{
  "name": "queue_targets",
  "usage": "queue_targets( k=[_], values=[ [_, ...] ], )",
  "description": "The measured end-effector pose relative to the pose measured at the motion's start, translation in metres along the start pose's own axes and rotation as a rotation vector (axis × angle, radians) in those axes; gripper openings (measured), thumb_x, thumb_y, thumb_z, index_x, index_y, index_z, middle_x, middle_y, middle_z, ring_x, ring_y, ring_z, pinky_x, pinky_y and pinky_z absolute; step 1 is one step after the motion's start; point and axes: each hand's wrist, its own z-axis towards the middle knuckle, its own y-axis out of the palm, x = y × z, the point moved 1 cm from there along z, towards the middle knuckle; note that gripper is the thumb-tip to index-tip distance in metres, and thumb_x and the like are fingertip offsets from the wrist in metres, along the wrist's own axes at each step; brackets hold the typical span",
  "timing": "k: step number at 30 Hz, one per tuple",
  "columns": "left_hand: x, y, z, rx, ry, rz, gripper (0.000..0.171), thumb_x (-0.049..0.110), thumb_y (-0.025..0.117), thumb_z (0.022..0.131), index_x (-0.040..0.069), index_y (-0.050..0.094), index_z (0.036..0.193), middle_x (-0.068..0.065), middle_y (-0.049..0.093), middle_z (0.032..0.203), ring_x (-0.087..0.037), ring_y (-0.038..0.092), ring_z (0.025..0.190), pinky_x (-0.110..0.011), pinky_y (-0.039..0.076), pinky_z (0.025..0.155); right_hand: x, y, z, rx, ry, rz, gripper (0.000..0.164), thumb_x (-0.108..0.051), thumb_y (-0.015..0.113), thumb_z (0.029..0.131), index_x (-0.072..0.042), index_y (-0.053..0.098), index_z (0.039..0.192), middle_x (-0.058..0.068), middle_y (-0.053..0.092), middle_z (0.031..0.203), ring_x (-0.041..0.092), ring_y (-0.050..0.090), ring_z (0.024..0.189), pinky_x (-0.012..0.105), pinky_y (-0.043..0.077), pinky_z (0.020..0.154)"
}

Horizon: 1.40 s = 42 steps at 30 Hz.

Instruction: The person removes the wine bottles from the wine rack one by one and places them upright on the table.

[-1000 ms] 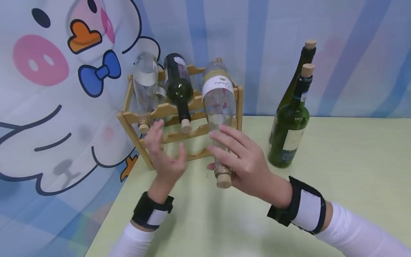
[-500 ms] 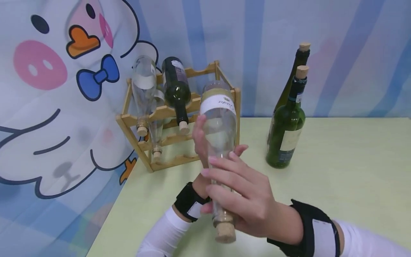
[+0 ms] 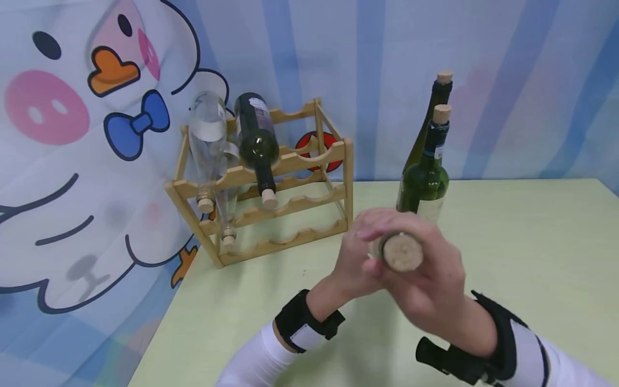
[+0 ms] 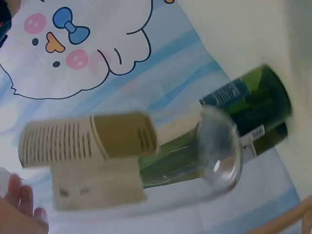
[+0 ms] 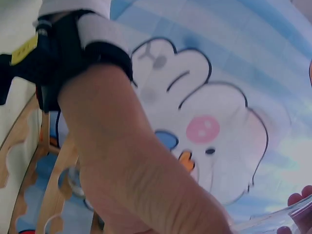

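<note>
A clear glass bottle with a cork (image 3: 403, 252) is held in the air, its corked end facing the head camera. My right hand (image 3: 437, 279) curls round the neck from the right. Against it from the left, my left hand (image 3: 350, 263) grips the same bottle, its fingers partly hidden. In the left wrist view the clear bottle (image 4: 219, 151) shows its rounded base and a gold and cream label (image 4: 97, 178). Its body is mostly hidden behind the hands in the head view. Part of the clear glass (image 5: 273, 222) also shows low in the right wrist view.
A wooden wine rack (image 3: 290, 207) stands at the left, holding a dark bottle (image 3: 261, 145) and two clear bottles, one upper (image 3: 208, 140), one lower (image 3: 227, 209). Two corked green bottles (image 3: 425, 180) stand upright behind my hands on the pale table (image 3: 522, 242). A cartoon-printed cloth (image 3: 121, 215) hangs behind.
The clear bottle has come off the rack's upper right and swung right, turning its cork toward the head camera. My left hand has moved from beside the rack onto the bottle.
</note>
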Motion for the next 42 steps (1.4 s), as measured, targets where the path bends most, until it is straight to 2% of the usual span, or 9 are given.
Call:
queue_targets(
  k=[5,10,13,16,21,27,31,38,42],
  values=[
    [0.007,0.018,0.013,-0.335,-0.287,0.016,0.086,0.022,0.077,0.064,0.008,0.030,0.135,-0.009,0.043,0.132,-0.017,0.041,0.121,-0.026,0.036,0.097,0.002,-0.016,0.013,0.168,0.166,-0.119,0.049,-0.022,0.064,0.078,0.022,0.043,0.083,0.004,0.060,0.083,0.009,0.058,0.078,0.019,0.045,0.075],
    [-0.001,0.046,0.025,-0.418,-0.353,-0.093,0.101,0.022,0.075,0.068,0.019,0.008,0.143,0.001,0.024,0.146,-0.007,0.029,0.130,-0.024,0.031,0.101,0.011,-0.042,0.009,0.259,0.311,-0.214,0.043,-0.021,0.065,0.078,0.016,0.047,0.090,-0.004,0.060,0.081,0.006,0.059,0.074,0.016,0.045,0.072],
    [-0.005,0.061,0.031,-0.444,-0.372,-0.147,0.098,0.022,0.074,0.068,0.020,0.011,0.142,0.004,0.022,0.146,-0.003,0.026,0.130,-0.020,0.030,0.100,0.017,-0.056,0.008,0.299,0.371,-0.202,0.031,-0.014,0.064,0.079,0.010,0.050,0.096,-0.002,0.059,0.079,0.008,0.059,0.071,0.017,0.045,0.070],
    [-0.009,0.074,0.037,-0.487,-0.462,-0.155,0.088,0.024,0.073,0.069,0.021,0.020,0.140,0.004,0.032,0.142,-0.002,0.031,0.127,-0.018,0.033,0.097,0.023,-0.069,0.008,0.331,0.409,-0.189,0.025,-0.005,0.061,0.080,0.007,0.051,0.100,0.002,0.058,0.079,0.011,0.058,0.068,0.019,0.046,0.068],
    [-0.018,0.092,0.043,-0.518,-0.594,-0.166,0.080,0.028,0.072,0.070,0.023,0.027,0.135,0.007,0.039,0.136,-0.002,0.037,0.122,-0.017,0.038,0.091,0.035,-0.085,0.009,0.330,0.463,-0.293,0.019,-0.001,0.057,0.082,0.001,0.052,0.101,-0.001,0.056,0.078,0.010,0.058,0.066,0.020,0.045,0.066],
    [-0.028,0.112,0.044,-0.507,-0.658,-0.181,0.082,0.030,0.072,0.071,0.026,0.024,0.136,0.010,0.037,0.137,-0.002,0.039,0.121,-0.016,0.039,0.088,0.048,-0.098,0.005,0.350,0.515,-0.377,0.015,0.000,0.053,0.084,-0.006,0.052,0.098,-0.004,0.057,0.077,0.007,0.056,0.065,0.019,0.044,0.064],
    [-0.033,0.123,0.047,-0.483,-0.652,-0.175,0.084,0.030,0.070,0.073,0.029,0.018,0.138,0.012,0.037,0.137,-0.001,0.038,0.122,-0.017,0.038,0.090,0.056,-0.106,0.005,0.364,0.543,-0.444,0.013,-0.004,0.052,0.086,-0.006,0.051,0.099,-0.006,0.056,0.077,0.006,0.055,0.065,0.019,0.043,0.063],
    [-0.042,0.143,0.058,-0.428,-0.590,-0.006,0.084,0.038,0.066,0.075,0.023,0.014,0.139,0.010,0.039,0.136,0.001,0.036,0.123,-0.013,0.034,0.093,0.080,-0.126,0.010,0.380,0.610,-0.572,0.018,-0.016,0.050,0.088,-0.008,0.049,0.105,-0.010,0.051,0.078,0.000,0.052,0.063,0.016,0.042,0.064],
    [-0.050,0.152,0.064,-0.400,-0.587,0.024,0.085,0.037,0.067,0.074,0.020,0.015,0.140,0.008,0.037,0.137,-0.002,0.035,0.124,-0.015,0.034,0.096,0.096,-0.139,0.007,0.361,0.605,-0.632,0.023,-0.018,0.049,0.089,-0.007,0.047,0.109,-0.013,0.048,0.075,-0.003,0.049,0.061,0.015,0.038,0.060]
  ],
)
